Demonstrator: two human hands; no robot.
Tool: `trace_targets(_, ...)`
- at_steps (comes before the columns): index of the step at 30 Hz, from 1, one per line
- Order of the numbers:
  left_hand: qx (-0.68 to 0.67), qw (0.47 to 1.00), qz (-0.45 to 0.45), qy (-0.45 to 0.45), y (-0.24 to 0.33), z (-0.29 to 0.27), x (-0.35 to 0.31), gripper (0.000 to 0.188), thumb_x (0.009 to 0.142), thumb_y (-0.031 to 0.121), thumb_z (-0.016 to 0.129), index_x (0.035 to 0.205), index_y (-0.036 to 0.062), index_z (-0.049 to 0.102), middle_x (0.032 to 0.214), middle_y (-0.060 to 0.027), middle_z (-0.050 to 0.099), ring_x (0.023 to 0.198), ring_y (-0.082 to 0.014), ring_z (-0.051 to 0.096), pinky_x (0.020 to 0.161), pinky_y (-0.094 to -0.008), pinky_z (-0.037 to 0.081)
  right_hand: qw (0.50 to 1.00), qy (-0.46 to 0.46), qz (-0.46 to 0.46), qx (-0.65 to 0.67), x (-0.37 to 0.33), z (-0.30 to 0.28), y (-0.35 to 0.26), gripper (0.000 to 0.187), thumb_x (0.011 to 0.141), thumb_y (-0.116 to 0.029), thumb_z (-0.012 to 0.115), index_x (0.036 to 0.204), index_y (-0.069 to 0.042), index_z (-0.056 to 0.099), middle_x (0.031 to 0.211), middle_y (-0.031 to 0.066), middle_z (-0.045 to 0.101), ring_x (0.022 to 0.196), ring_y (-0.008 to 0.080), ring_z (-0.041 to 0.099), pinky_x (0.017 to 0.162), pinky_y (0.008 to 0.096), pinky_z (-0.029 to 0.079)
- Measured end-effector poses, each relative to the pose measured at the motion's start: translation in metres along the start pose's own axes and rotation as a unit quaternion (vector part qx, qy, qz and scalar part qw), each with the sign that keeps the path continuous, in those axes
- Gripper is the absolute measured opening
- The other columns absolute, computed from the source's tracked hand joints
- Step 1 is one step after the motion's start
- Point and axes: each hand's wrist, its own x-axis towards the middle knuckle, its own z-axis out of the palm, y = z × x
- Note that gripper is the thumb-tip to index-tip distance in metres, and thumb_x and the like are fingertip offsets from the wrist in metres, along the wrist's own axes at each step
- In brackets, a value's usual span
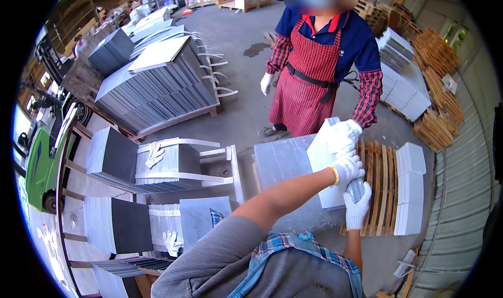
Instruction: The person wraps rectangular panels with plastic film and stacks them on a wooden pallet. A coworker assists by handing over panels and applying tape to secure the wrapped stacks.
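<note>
Curled over grey slabs point(356, 189) with the left grip point(348, 168); clasping their near end with the right grip point(357, 209), some fingers out of sight. Held along a white panel point(331, 198), hard to tell whether joined, above a broad grey surface point(283, 164). Hidden farther off beneath a co-worker's gloved hand point(343, 135).

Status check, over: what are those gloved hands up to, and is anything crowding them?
Right gloved hand gripping grey piece. Left gloved hand just beyond, its grip unclear. Co-worker's gloved hand crowding close beside the left.
</note>
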Motion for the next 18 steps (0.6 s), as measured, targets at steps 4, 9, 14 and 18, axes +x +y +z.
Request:
trace_targets(4, 0.006, 1.0, -0.001, -0.008, 0.001, -0.004, -0.002, 0.059, 0.049, 0.039, 0.085, 0.103, 0.0202, 0.07, 0.104, -0.0054, 0.065, 0.108, -0.0276, 0.058, 0.104, -0.0462, 0.032, 1.0, 0.003, 0.002, -0.014, 0.001, 0.001, -0.006, 0.085, 0.07, -0.01, 0.086, 0.143, -0.008, 0.043, 0.134, 0.0173, 0.057, 0.121, 0.0299, 0.058, 0.103, 0.0405, 0.046)
trace_targets(9, 0.003, 1.0, -0.013, -0.002, -0.001, 0.006, -0.004, 0.066, 0.047, 0.04, 0.086, 0.108, 0.0212, 0.069, 0.111, -0.0049, 0.065, 0.113, -0.0292, 0.057, 0.109, -0.0507, 0.03, 0.999, -0.016, 0.029, 0.022, 0.0, 0.004, -0.01, 0.087, 0.071, -0.01, 0.086, 0.146, -0.01, 0.041, 0.136, 0.018, 0.056, 0.122, 0.0313, 0.058, 0.103, 0.0413, 0.046)
trace_targets(14, 0.02, 1.0, 0.002, -0.017, 0.003, 0.018, 0.006, 0.069, 0.044, 0.041, 0.085, 0.108, 0.0199, 0.068, 0.11, -0.0061, 0.063, 0.116, -0.0303, 0.054, 0.108, -0.0518, 0.027, 0.996, -0.024, 0.084, -0.013, -0.012, -0.014, -0.044, 0.104, 0.077, -0.015, 0.084, 0.159, -0.018, 0.019, 0.146, 0.0212, 0.047, 0.13, 0.0384, 0.052, 0.107, 0.0471, 0.043)
trace_targets(18, 0.024, 0.999, -0.007, -0.031, 0.007, 0.012, 0.004, 0.076, 0.039, 0.046, 0.089, 0.108, 0.0212, 0.067, 0.113, -0.0037, 0.063, 0.122, -0.0294, 0.051, 0.11, -0.053, 0.024, 0.997, -0.045, 0.065, -0.011, -0.006, -0.017, -0.012, 0.11, 0.076, -0.012, 0.084, 0.16, -0.019, 0.012, 0.148, 0.0205, 0.046, 0.132, 0.0379, 0.051, 0.108, 0.047, 0.043)
